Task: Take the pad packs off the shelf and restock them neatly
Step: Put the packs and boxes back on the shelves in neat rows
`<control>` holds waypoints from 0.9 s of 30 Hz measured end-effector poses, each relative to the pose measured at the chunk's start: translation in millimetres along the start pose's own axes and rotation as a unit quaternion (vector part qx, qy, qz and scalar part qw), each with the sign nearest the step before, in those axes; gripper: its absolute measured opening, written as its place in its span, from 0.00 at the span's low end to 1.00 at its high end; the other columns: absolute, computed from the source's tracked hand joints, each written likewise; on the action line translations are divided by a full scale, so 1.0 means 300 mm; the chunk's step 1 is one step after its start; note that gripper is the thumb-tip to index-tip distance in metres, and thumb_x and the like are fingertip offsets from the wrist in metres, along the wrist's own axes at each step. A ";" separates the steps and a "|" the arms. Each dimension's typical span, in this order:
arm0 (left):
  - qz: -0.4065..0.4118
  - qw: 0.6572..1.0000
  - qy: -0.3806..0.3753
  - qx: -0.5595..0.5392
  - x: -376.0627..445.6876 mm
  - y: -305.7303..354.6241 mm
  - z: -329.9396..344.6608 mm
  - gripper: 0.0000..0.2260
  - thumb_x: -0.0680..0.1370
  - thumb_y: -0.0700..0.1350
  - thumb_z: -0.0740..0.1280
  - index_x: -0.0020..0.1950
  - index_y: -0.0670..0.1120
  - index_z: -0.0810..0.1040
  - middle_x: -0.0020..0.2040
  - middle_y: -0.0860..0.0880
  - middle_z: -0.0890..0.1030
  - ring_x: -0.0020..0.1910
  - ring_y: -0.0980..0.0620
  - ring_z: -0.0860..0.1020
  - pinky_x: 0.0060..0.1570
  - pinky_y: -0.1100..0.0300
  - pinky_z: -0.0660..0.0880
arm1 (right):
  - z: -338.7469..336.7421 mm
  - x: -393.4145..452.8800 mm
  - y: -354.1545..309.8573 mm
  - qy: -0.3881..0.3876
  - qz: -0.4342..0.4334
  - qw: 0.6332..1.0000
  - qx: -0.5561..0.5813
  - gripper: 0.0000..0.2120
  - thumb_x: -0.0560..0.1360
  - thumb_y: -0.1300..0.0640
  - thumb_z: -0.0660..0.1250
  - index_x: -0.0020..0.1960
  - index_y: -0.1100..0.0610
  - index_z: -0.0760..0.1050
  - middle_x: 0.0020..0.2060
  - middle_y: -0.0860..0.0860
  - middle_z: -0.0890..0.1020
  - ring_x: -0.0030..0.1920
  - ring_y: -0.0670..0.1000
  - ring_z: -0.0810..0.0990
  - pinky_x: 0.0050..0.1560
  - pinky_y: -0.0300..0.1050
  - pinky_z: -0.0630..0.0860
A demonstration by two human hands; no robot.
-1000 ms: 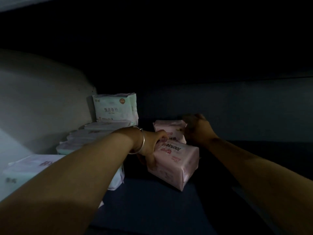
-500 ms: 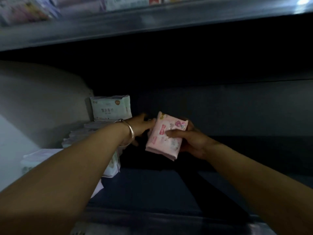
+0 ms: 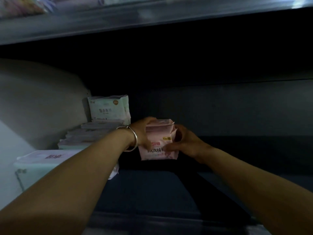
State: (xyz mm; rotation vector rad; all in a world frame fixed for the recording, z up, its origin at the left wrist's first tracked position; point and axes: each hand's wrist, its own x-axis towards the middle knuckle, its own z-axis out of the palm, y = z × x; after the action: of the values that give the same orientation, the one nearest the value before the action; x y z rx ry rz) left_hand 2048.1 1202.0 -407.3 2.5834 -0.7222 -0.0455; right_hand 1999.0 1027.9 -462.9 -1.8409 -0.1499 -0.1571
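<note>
Dark flat metal shelf [image 3: 152, 189], soft pale-green packs [image 3: 94, 133] stacked left of the pink pack, crinkly pink plastic pad pack [image 3: 159, 138] gripped upright mid-shelf between left hand [image 3: 141, 133] and right hand [image 3: 183, 143], smooth silver bangle [image 3: 133, 138] worn on left wrist

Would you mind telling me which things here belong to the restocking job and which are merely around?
Belonging to the job:
- pink pad packs, gripped between left hand and right hand
- white-green pack standing upright at the back left
- flat-lying packs in front of it
- near pack at the left edge
- dark shelf

Merely around:
- bracelet on the left wrist
- upper shelf, its goods blurred
</note>
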 end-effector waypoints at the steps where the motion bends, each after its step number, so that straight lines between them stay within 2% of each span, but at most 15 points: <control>1: -0.023 0.999 0.024 0.020 0.022 -0.017 0.012 0.44 0.65 0.38 0.77 0.75 0.48 0.56 0.70 0.46 0.68 0.67 0.46 0.70 0.65 0.55 0.70 | 0.006 0.026 0.018 0.023 0.001 1.000 0.005 0.28 0.65 0.65 0.76 0.58 0.48 0.69 0.52 0.49 0.81 0.52 0.47 0.81 0.52 0.44 0.80; 2: -0.051 0.997 0.038 0.044 0.041 -0.034 0.025 0.43 0.66 0.41 0.77 0.75 0.46 0.56 0.70 0.44 0.68 0.67 0.45 0.70 0.66 0.54 0.69 | 0.015 0.047 0.034 0.042 0.007 0.999 0.000 0.29 0.65 0.64 0.77 0.59 0.49 0.68 0.52 0.49 0.80 0.53 0.47 0.80 0.53 0.44 0.79; 4: -0.091 0.993 0.034 0.066 0.073 -0.075 0.051 0.35 0.68 0.43 0.75 0.71 0.41 0.63 0.66 0.41 0.72 0.63 0.43 0.73 0.63 0.53 0.72 | 0.031 0.098 0.073 0.066 0.041 0.996 -0.042 0.33 0.63 0.62 0.78 0.64 0.52 0.67 0.55 0.49 0.79 0.56 0.50 0.79 0.57 0.48 0.78; 7: -0.089 0.993 0.015 0.073 0.085 -0.093 0.076 0.18 0.75 0.43 0.68 0.63 0.39 0.72 0.60 0.42 0.76 0.58 0.43 0.76 0.53 0.59 0.72 | 0.041 0.159 0.105 0.082 0.080 0.992 -0.060 0.32 0.63 0.62 0.78 0.63 0.54 0.68 0.54 0.50 0.80 0.55 0.51 0.79 0.57 0.48 0.78; 9: -0.080 0.994 0.013 0.077 0.086 -0.092 0.084 0.13 0.78 0.43 0.64 0.60 0.40 0.75 0.57 0.42 0.78 0.56 0.44 0.77 0.47 0.61 0.70 | 0.034 0.188 0.108 0.083 0.087 0.991 -0.057 0.29 0.64 0.64 0.76 0.62 0.55 0.71 0.54 0.51 0.80 0.53 0.51 0.80 0.54 0.47 0.79; 12: -0.078 0.994 0.020 0.080 0.088 -0.087 0.092 0.12 0.79 0.43 0.62 0.61 0.40 0.74 0.55 0.43 0.77 0.54 0.46 0.76 0.47 0.62 0.68 | 0.038 0.198 0.111 0.080 0.091 0.992 -0.020 0.24 0.68 0.68 0.72 0.60 0.54 0.72 0.52 0.51 0.81 0.51 0.50 0.80 0.49 0.44 0.79; 16: -0.084 0.992 0.028 0.091 0.090 -0.084 0.100 0.13 0.80 0.42 0.61 0.63 0.39 0.73 0.61 0.40 0.76 0.60 0.44 0.75 0.54 0.59 0.70 | 0.075 0.220 0.130 0.058 0.092 0.994 0.032 0.26 0.69 0.70 0.70 0.64 0.55 0.70 0.55 0.54 0.81 0.56 0.54 0.80 0.57 0.52 0.78; 18: -0.080 0.993 0.026 0.084 0.087 -0.087 0.101 0.13 0.79 0.42 0.61 0.62 0.39 0.73 0.61 0.40 0.76 0.59 0.44 0.75 0.54 0.59 0.70 | 0.086 0.227 0.131 0.062 0.092 0.993 0.032 0.25 0.69 0.70 0.69 0.64 0.55 0.71 0.56 0.55 0.81 0.57 0.56 0.79 0.59 0.55 0.77; 20: -0.076 0.994 0.018 0.076 0.081 -0.092 0.099 0.13 0.79 0.43 0.63 0.62 0.40 0.73 0.60 0.41 0.76 0.59 0.44 0.75 0.50 0.61 0.68 | 0.087 0.221 0.124 0.060 0.099 0.993 0.021 0.25 0.69 0.69 0.70 0.64 0.55 0.72 0.56 0.55 0.81 0.57 0.55 0.80 0.59 0.54 0.77; 22: -0.077 0.994 0.005 0.083 0.066 -0.089 0.095 0.15 0.79 0.45 0.62 0.64 0.41 0.72 0.60 0.42 0.76 0.59 0.45 0.75 0.48 0.63 0.65 | 0.080 0.195 0.107 0.061 0.102 0.993 -0.028 0.24 0.70 0.67 0.70 0.64 0.55 0.71 0.58 0.55 0.80 0.58 0.54 0.79 0.60 0.51 0.76; 24: -0.079 0.991 -0.002 0.104 0.045 -0.081 0.092 0.16 0.79 0.45 0.62 0.65 0.41 0.72 0.60 0.42 0.76 0.59 0.45 0.75 0.48 0.62 0.66 | 0.072 0.158 0.087 0.069 0.102 0.981 -0.148 0.23 0.72 0.62 0.69 0.66 0.55 0.70 0.60 0.53 0.77 0.60 0.53 0.77 0.62 0.45 0.74; 26: -0.078 0.988 -0.010 0.134 0.014 -0.067 0.092 0.16 0.80 0.46 0.61 0.65 0.41 0.72 0.56 0.43 0.77 0.55 0.45 0.76 0.50 0.60 0.68 | 0.074 0.112 0.060 0.048 0.102 0.941 -0.318 0.21 0.76 0.55 0.66 0.68 0.56 0.68 0.61 0.54 0.75 0.60 0.53 0.76 0.57 0.41 0.72; 27: -0.083 0.986 -0.012 0.146 -0.004 -0.057 0.091 0.15 0.80 0.45 0.60 0.65 0.41 0.72 0.50 0.45 0.77 0.51 0.47 0.76 0.50 0.60 0.68 | 0.079 0.086 0.045 0.037 0.098 0.920 -0.379 0.20 0.77 0.52 0.64 0.67 0.56 0.68 0.62 0.54 0.75 0.59 0.53 0.76 0.56 0.41 0.72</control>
State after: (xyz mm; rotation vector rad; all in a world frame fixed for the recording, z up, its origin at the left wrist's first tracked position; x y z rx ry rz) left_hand 2051.4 1204.3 -439.5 2.9230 -0.5557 -0.0240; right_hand 2027.5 1047.5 -477.4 -2.6037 0.1809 -0.1552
